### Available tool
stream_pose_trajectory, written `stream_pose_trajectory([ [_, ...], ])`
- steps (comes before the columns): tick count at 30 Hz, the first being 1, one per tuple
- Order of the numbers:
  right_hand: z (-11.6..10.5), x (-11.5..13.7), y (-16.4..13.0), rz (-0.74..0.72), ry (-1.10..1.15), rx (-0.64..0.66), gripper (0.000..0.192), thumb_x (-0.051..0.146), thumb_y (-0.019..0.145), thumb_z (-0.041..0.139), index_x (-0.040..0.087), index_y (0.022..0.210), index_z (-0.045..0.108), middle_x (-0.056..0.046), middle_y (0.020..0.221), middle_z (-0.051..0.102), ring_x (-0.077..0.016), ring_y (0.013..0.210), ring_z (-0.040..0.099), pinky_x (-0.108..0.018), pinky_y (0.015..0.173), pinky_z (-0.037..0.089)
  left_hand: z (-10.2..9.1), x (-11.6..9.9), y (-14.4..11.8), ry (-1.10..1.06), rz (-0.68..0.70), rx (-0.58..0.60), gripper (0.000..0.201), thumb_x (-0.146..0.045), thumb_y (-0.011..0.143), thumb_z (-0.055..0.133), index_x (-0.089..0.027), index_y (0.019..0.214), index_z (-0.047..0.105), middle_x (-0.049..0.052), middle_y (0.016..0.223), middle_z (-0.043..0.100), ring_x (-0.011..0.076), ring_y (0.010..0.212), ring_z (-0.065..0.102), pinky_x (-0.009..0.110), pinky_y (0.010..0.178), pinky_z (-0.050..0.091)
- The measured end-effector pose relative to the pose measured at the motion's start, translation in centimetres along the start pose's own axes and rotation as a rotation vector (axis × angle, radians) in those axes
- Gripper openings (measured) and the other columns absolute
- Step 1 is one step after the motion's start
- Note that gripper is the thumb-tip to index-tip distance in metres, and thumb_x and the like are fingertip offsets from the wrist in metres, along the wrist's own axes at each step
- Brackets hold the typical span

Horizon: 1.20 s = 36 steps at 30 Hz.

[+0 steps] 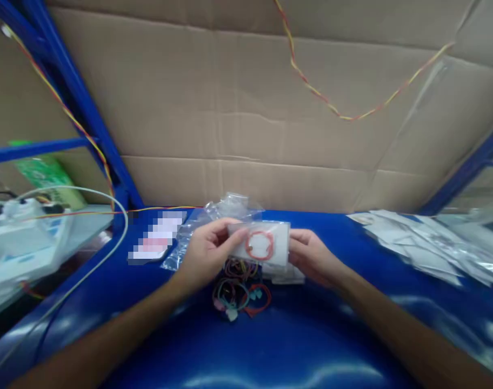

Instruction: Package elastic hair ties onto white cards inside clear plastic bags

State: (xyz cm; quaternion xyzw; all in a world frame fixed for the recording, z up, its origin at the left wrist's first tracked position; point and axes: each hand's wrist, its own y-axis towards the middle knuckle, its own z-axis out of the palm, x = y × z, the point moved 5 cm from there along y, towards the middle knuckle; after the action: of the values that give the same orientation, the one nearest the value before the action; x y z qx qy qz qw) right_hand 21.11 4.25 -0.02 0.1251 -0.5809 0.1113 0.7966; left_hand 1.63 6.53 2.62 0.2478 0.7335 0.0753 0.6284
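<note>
Above the blue surface [319,335], both hands hold up one small white card [259,244] sealed in clear film, with a red cord loop [259,245] lying on its face. At the card's left edge, the left hand [208,254] has its fingers [230,229] clenched on it, thumb in front. At the right edge, the right hand [311,256] grasps the card, its fingers mostly hidden behind it. The card stands roughly upright, facing the camera, clear of the surface.

Just below the card, on the surface, lies a loose tangle of coloured cord loops [240,294], red, teal and pink among them; a few flat white cards [285,275] rest beside it under the right hand. Behind the left hand sits a crumpled clear plastic bag [226,208]. Well to the right, a spread pile of flat clear packets [428,243] covers the surface's far corner. A cardboard sheet [271,108] forms the back wall, with a twisted red and yellow wire [335,111] sagging across it. Blue frame bars [80,97] rise at the left, near a pale cable [108,216].
</note>
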Motion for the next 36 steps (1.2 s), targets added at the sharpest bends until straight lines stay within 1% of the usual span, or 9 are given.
stream_pose_trajectory([
  [5, 0.0, -0.1, 0.2, -0.004, 0.001, 0.031, 0.032, 0.041, 0.085, 0.079, 0.020, 0.109, 0.079, -0.007, 0.106, 0.081, -0.0211, 0.093, 0.076, -0.036, 0.091, 0.057, 0.0, -0.1, 0.1, -0.009, -0.009, 0.016, 0.020, -0.036, 0.091, 0.072, -0.016, 0.095, 0.073, 0.004, 0.084, 0.077, 0.0160, 0.071, 0.070, 0.024, 0.062, 0.056],
  [7, 0.3, -0.1, 0.2, 0.018, 0.010, 0.047, 0.033, 0.041, 0.087, 0.077, 0.020, 0.114, 0.078, -0.008, 0.109, 0.080, -0.0211, 0.093, 0.076, -0.034, 0.084, 0.059, 0.1, -0.2, 0.1, -0.005, -0.027, 0.020, 0.020, -0.036, 0.090, 0.072, -0.016, 0.095, 0.073, 0.003, 0.082, 0.077, 0.0157, 0.069, 0.069, 0.023, 0.058, 0.054],
  [13, 0.7, 0.3, 0.1, 0.031, 0.078, 0.040, 0.030, 0.036, 0.087, 0.070, 0.018, 0.111, 0.076, -0.011, 0.113, 0.077, -0.0283, 0.098, 0.070, -0.038, 0.071, 0.061, 0.4, -0.4, 0.2, -0.039, -0.051, 0.043, 0.019, -0.034, 0.087, 0.074, -0.015, 0.093, 0.075, 0.004, 0.075, 0.076, 0.0144, 0.058, 0.065, 0.021, 0.048, 0.047],
  [17, -0.2, 0.8, 0.4, -0.005, 0.206, 0.002, 0.010, 0.027, 0.086, 0.064, 0.019, 0.084, 0.071, -0.006, 0.095, 0.075, -0.0235, 0.086, 0.067, -0.036, 0.067, 0.061, -0.6, -0.4, 0.7, -0.008, -0.022, -0.027, 0.018, -0.032, 0.084, 0.076, -0.016, 0.092, 0.075, 0.001, 0.069, 0.073, 0.0130, 0.055, 0.062, 0.020, 0.046, 0.044],
  [19, -0.8, 1.3, 0.6, -0.048, 0.246, 0.008, 0.012, 0.022, 0.084, 0.062, 0.020, 0.073, 0.065, -0.003, 0.082, 0.071, -0.0195, 0.076, 0.065, -0.034, 0.067, 0.061, -1.2, -0.4, 0.9, 0.024, 0.001, -0.058, 0.019, -0.033, 0.084, 0.077, -0.016, 0.092, 0.075, 0.001, 0.070, 0.073, 0.0128, 0.056, 0.062, 0.019, 0.048, 0.044],
  [22, -1.7, 1.7, 0.7, -0.105, 0.233, -0.021, 0.013, 0.018, 0.084, 0.059, 0.019, 0.073, 0.066, -0.003, 0.075, 0.070, -0.0163, 0.069, 0.065, -0.030, 0.066, 0.059, -1.6, -0.3, 1.2, 0.053, 0.020, -0.063, 0.022, -0.035, 0.086, 0.075, -0.015, 0.096, 0.075, 0.002, 0.073, 0.074, 0.0135, 0.059, 0.063, 0.020, 0.050, 0.046],
  [26, -2.2, 1.4, 0.8, -0.121, 0.168, -0.080, 0.009, 0.013, 0.079, 0.064, 0.019, 0.073, 0.065, -0.002, 0.068, 0.070, -0.0144, 0.060, 0.064, -0.026, 0.058, 0.055, -1.6, 0.0, 1.2, 0.072, 0.049, -0.072, 0.021, -0.034, 0.086, 0.076, -0.015, 0.094, 0.075, 0.001, 0.067, 0.070, 0.0128, 0.054, 0.059, 0.020, 0.046, 0.042],
  [31, -1.6, 0.7, 0.7, -0.031, 0.098, -0.014, 0.012, 0.026, 0.086, 0.070, 0.021, 0.081, 0.060, 0.000, 0.064, 0.070, -0.0133, 0.049, 0.061, -0.024, 0.049, 0.052, -1.7, 0.2, 1.0, 0.127, 0.066, -0.062, 0.019, -0.034, 0.087, 0.074, -0.017, 0.096, 0.075, -0.001, 0.070, 0.070, 0.0117, 0.056, 0.059, 0.020, 0.049, 0.043],
  [36, -1.8, 0.6, 0.5, -0.049, -0.027, -0.053, 0.035, 0.032, 0.076, 0.087, 0.022, 0.095, 0.060, 0.004, 0.059, 0.068, -0.0125, 0.046, 0.059, -0.022, 0.046, 0.049, -1.5, -0.3, 0.9, 0.140, 0.054, -0.068, 0.019, -0.034, 0.087, 0.073, -0.017, 0.094, 0.074, 0.001, 0.073, 0.072, 0.0138, 0.059, 0.061, 0.022, 0.050, 0.045],
])
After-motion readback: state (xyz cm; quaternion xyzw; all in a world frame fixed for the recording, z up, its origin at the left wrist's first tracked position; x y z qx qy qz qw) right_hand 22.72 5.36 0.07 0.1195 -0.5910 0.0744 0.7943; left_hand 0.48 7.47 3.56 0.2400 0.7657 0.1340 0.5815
